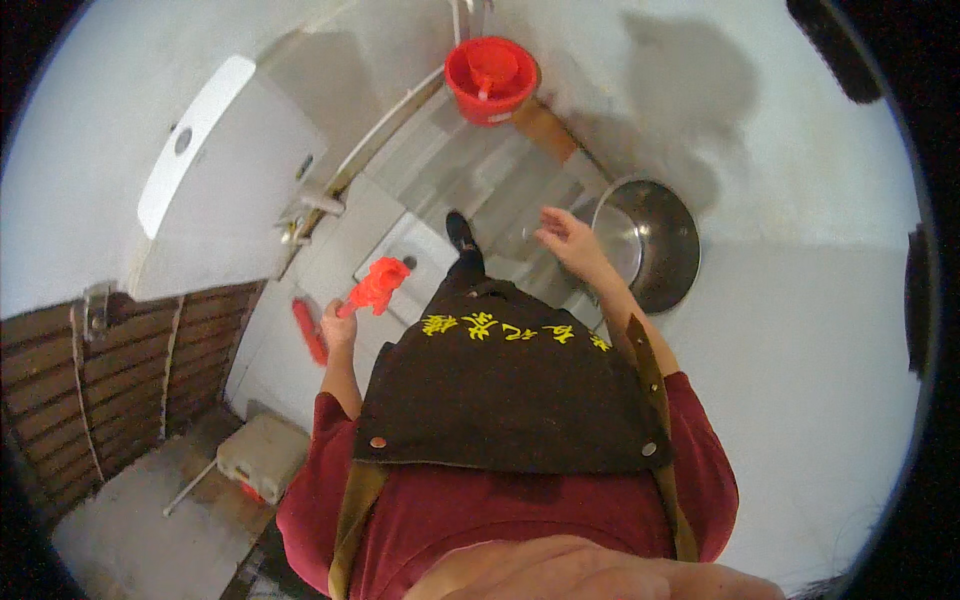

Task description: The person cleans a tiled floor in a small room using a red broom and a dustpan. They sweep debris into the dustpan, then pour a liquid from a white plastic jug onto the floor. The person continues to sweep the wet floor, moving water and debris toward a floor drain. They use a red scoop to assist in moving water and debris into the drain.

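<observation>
My left hand [341, 328] grips the short pink handle of a red cleaning tool [381, 283] with a ruffled head, perhaps a brush or cloth mop; blur hides its exact kind. That head hangs above a white squat-toilet pan [409, 232] with a dark drain hole. Just left of my wrist lies another long red object [309, 330] on the pale tiles. My right hand [571, 241] is held in the air, empty, its fingers loosely apart. Beside it stands a large stainless-steel pot [667, 247], which my forearm partly overlaps.
A red bucket [461, 82] with a red dipper [493, 64] inside sits in the far corner. On the left wall hangs a white cistern [232, 180], with a valve [296, 225] near it. A beige plastic container [262, 450] stands at lower left, near a brown slatted panel [127, 375].
</observation>
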The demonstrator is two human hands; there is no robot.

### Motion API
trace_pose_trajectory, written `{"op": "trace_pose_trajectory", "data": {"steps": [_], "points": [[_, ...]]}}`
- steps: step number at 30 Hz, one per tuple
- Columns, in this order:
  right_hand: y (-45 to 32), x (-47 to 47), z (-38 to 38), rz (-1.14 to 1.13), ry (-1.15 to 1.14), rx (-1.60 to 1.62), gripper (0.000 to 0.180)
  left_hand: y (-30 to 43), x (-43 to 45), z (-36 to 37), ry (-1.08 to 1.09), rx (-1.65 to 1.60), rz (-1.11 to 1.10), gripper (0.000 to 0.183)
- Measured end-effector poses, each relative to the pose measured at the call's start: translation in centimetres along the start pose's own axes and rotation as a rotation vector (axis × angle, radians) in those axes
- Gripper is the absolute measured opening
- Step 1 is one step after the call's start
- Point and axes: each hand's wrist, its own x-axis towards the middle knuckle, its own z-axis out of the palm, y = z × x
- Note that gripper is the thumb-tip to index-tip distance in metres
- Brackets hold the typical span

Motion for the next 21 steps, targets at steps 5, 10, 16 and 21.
{"op": "trace_pose_trajectory", "data": {"steps": [5, 10, 16, 21], "points": [[1.2, 13.1, -4.9, 0.078, -0.076, -0.153, 0.054, 5.9, 10.0, 5.0, -0.123, 0.052, -0.042, 0.02], [-0.6, 29.8, -9.3, 0.003, 0.071, -0.209, 0.056, 11.7, 19.9, 5.5, -0.027, 0.109, -0.092, 0.017], [-1.7, 52.6, -9.4, -0.09, 0.031, -0.2, 0.06, 8.6, 24.4, 5.9, 0.142, 0.111, -0.363, 0.025], [2.9, 71.5, -10.1, -0.303, 0.244, -0.487, 0.077, 14.9, 23.2, 4.6, 0.262, 0.031, -0.386, 0.035]]}}
